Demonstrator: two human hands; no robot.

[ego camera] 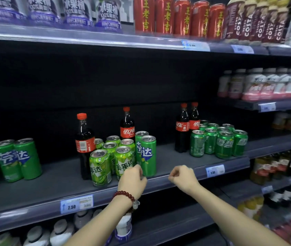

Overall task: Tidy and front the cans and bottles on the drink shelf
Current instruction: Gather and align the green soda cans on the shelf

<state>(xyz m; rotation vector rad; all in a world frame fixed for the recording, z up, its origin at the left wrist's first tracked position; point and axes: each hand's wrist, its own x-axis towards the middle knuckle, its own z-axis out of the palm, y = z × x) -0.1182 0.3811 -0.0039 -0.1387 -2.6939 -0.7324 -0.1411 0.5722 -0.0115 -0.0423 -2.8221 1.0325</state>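
Three dark shelves (167, 155), grey shelf edges

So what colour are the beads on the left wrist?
Dark red beads, clearest in the head view.
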